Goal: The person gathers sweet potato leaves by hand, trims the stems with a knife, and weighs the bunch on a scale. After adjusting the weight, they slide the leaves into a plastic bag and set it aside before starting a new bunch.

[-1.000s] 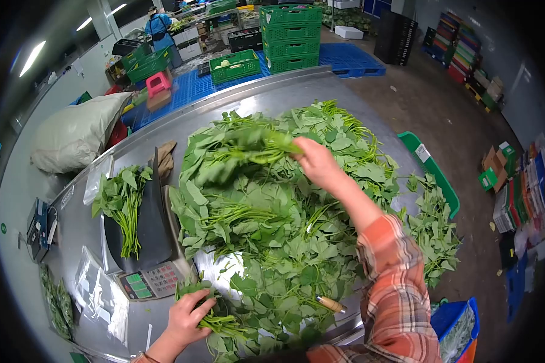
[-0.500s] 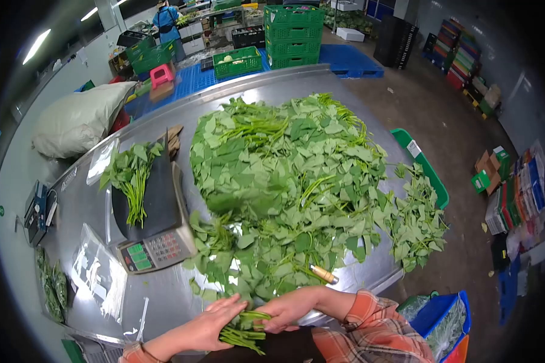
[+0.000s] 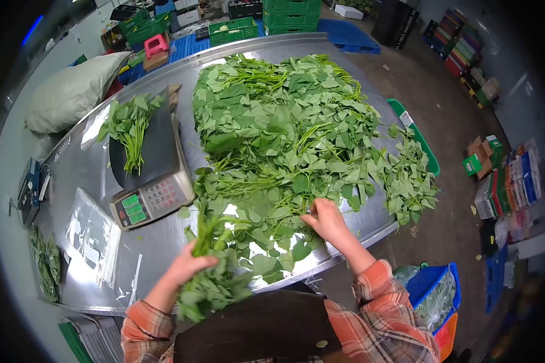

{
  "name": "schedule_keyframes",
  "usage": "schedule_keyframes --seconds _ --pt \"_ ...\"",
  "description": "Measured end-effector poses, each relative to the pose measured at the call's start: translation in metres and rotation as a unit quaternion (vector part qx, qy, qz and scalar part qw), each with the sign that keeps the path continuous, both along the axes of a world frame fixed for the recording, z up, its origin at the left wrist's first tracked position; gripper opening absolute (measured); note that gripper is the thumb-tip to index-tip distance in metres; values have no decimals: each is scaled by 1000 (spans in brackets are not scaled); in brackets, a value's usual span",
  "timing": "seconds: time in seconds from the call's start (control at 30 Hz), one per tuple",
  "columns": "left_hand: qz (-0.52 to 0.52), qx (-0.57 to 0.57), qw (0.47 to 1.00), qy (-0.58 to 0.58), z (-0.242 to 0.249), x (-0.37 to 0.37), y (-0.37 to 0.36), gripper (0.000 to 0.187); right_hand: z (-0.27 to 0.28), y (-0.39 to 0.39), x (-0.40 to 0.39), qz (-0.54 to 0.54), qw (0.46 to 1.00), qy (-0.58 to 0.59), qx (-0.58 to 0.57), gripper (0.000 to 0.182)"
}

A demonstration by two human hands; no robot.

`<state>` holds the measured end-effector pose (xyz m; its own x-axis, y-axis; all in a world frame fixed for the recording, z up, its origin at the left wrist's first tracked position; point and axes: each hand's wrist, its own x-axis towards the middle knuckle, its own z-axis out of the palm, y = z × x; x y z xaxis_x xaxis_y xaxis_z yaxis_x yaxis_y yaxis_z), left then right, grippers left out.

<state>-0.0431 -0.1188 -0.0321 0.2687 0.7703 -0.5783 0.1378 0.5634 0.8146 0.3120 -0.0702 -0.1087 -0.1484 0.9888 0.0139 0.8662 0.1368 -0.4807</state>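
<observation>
My left hand [image 3: 189, 265] is wrapped round a bunch of leafy greens [image 3: 215, 284], stems pointing up and away and leaves hanging toward my apron. At the near side of a big heap of the same greens [image 3: 284, 133], my right hand [image 3: 327, 221] has its fingers curled in a pinch on some stems; the fingertips are partly hidden. Another bunch of greens [image 3: 133, 130] lies on the dark plate of a digital scale [image 3: 154, 202] to the left, its display lit green.
Clear plastic bags [image 3: 94, 236] lie on the metal table [image 3: 169, 245] left of my left hand. A green crate [image 3: 421, 139] stands by the right edge, and a blue bin [image 3: 436, 296] is near my right elbow. Stacked green crates [image 3: 290, 15] stand beyond the table.
My hands were together at the near edge around a bunch with stems toward me. Now they are apart: the left holds a bunch with stems away, the right has reached forward into the heap.
</observation>
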Motion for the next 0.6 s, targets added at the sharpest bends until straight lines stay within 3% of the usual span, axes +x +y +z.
schedule_keyframes --seconds 0.13,0.2,0.3,0.4,0.5,0.53,0.6 --pt "63 -107 975 -182 3 -11 -13 51 -45 -15 15 -8 1000 -8 -28 26" --pt "62 -85 961 -255 -7 -2 -27 61 -44 -18 23 11 998 -1 -59 32" --pt "116 -90 922 -358 -16 3 -43 66 -10 -24 33 -38 985 32 -163 41" --pt "140 -83 878 -450 -42 0 -54 63 58 -42 13 -86 960 175 -202 40" --pt "152 -87 822 -542 -77 -2 -60 53 64 -60 -22 8 985 147 -93 38" --pt "159 -96 801 -570 -85 -1 -61 51 61 -64 -37 18 981 165 -103 38" --pt "138 -102 770 -614 -91 0 -61 45 33 -65 -62 129 973 177 71 36"
